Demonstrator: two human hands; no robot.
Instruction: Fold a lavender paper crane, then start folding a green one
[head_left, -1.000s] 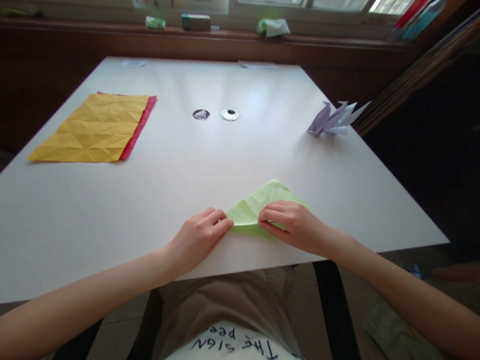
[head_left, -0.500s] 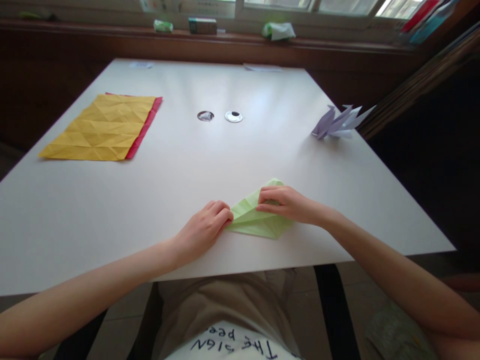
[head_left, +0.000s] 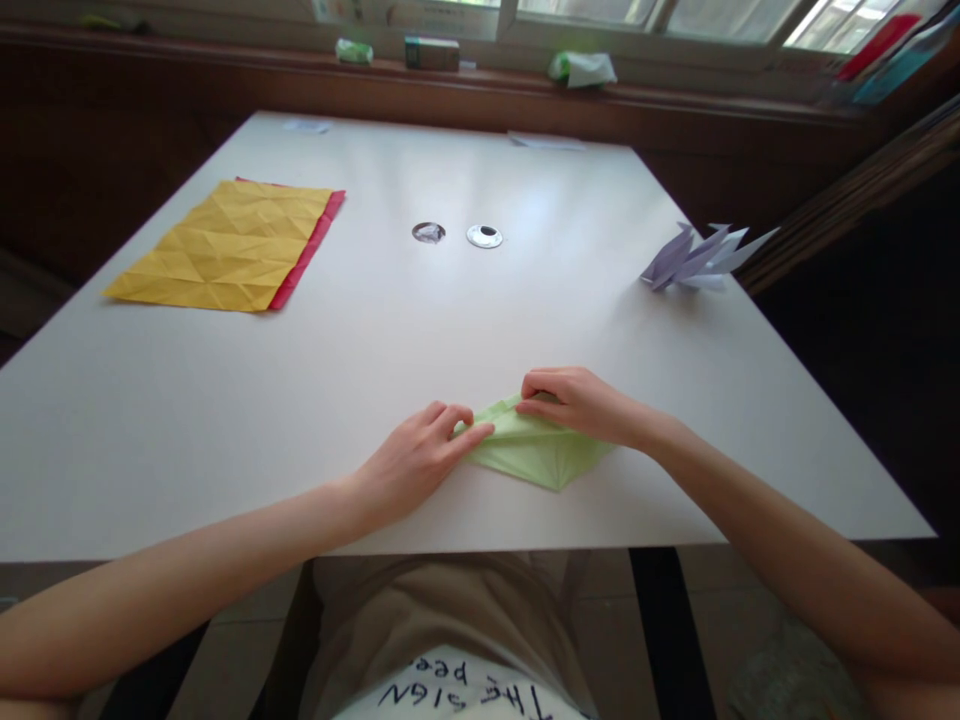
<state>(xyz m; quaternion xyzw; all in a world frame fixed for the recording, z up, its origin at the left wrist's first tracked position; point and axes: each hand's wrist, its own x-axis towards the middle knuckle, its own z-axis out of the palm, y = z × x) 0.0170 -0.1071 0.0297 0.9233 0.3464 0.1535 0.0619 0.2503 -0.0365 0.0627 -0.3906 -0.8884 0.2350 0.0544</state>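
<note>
A light green sheet of origami paper (head_left: 551, 458), folded and creased, lies on the white table near its front edge. My left hand (head_left: 429, 450) is at the paper's left tip, its index finger and thumb curled on that corner. On the upper edge of the paper, my right hand (head_left: 574, 400) has its fingers bent and pinched against the fold. The hand hides part of the paper's upper right side.
Creased yellow paper (head_left: 225, 245) lies over a red sheet (head_left: 307, 255) at the left of the white table (head_left: 300, 400). A folded lavender paper piece (head_left: 686, 260) stands near the right edge. Two round metal-rimmed fittings (head_left: 484, 236) are set in the tabletop.
My left thumb has stretched out along the paper. The green paper's upper part is now lower under my right hand. The whole view has shifted slightly.
</note>
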